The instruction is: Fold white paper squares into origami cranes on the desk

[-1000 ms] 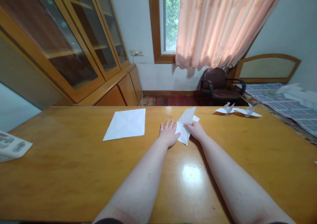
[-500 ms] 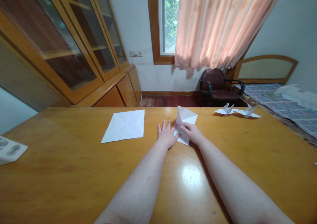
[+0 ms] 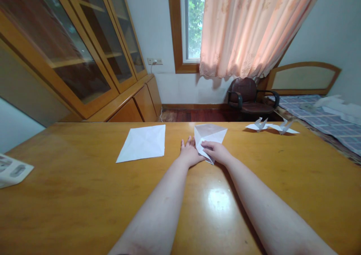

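Note:
A partly folded sheet of white paper (image 3: pixel 213 134) rests on the table between my hands, with one flap opened out toward the left. My left hand (image 3: pixel 191 153) lies flat with its fingers spread, its thumb against the paper's near left edge and some fingertips beside or under the flap. From the right, my right hand (image 3: pixel 218 151) grips the flap near its middle, index finger and thumb on it; the other fingers are tucked from sight. A second square of white paper (image 3: pixel 143 144), with faint creases, lies flat to the left.
Two folded paper cranes (image 3: pixel 259 125) stand at the table's far right. A printed white sheet or booklet (image 3: pixel 15 171) is at the left edge of the wooden table (image 3: pixel 93 210). Beyond stand a glass-door cabinet (image 3: pixel 113 85), an armchair (image 3: pixel 245 95) and a bed (image 3: pixel 307 112).
The paper's raised flap has swung over to the left and down, so the sheet looks wider and flatter. My right hand's fingers have moved slightly left with it; my left hand has barely moved.

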